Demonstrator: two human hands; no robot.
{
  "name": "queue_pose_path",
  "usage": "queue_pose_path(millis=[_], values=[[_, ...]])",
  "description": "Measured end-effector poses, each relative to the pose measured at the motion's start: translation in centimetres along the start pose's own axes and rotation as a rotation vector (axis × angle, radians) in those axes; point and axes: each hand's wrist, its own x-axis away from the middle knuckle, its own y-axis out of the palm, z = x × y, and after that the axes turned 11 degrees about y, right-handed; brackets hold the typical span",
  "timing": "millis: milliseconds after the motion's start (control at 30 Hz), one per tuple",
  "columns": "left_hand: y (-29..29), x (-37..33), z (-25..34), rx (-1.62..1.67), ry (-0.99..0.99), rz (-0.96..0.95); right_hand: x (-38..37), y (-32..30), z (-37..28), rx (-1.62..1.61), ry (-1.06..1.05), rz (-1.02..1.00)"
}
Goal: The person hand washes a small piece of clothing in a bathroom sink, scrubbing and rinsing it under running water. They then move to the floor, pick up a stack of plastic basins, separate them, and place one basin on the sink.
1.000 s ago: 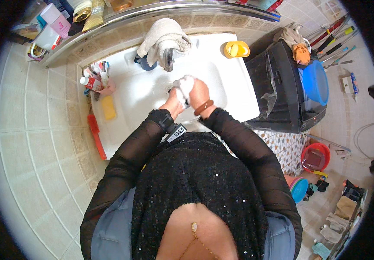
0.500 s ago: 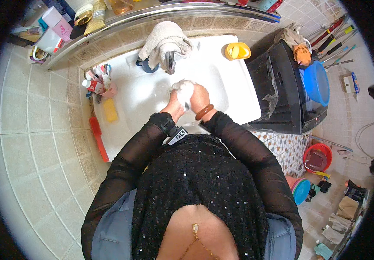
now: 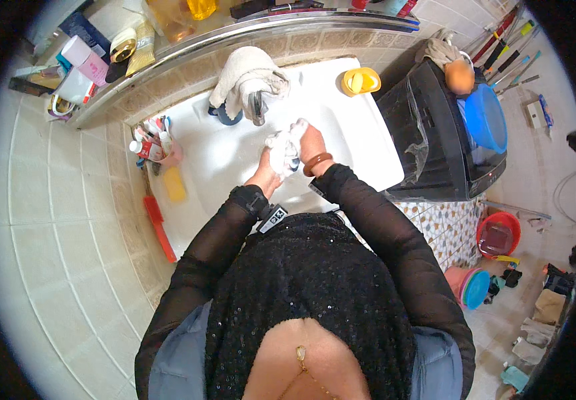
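Head: left hand [image 3: 265,175] half-behind white bundle [image 3: 281,151]

Beyond the hands [image 3: 312,143] over the sink [image 3: 215,150], a towel [image 3: 243,75] hangs on the faucet [image 3: 257,112] between a cup [image 3: 174,158], left, and soap dish [image 3: 374,81], right.

There are two bare hands [image 3: 311,144] and one crumpled white cloth [image 3: 280,155]. One white rectangular sink [image 3: 228,160], one shiny metal faucet [image 3: 257,110], one yellow oval soap dish [image 3: 373,79] and one long red brush [image 3: 159,230] also count.

No readable lettering or numbers.
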Motion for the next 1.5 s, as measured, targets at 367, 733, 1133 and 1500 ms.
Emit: queue_pose_path(millis=[367, 733, 1133, 1500], values=[[0.2, -0.9, 0.5, -0.149, 0.298, 0.011, 0.1, -1.3, 3.1, -1.044, 0.297, -0.762], [0.6, -0.6, 0.1, -0.053, -0.075, 0.151, 0.7, -1.8, -1.2, -0.520, 0.007, -0.120], [1.7, -0.4, -0.1, 0.009, 0.091, 0.293, 1.5, -3.0, -3.4, -0.071, 0.016, 0.012], [0.1, -1.1, -1.0, -0.145, -0.033, 0.239, 1.2, -3.4, -3.6, 0.124, 0.048, 0.010]])
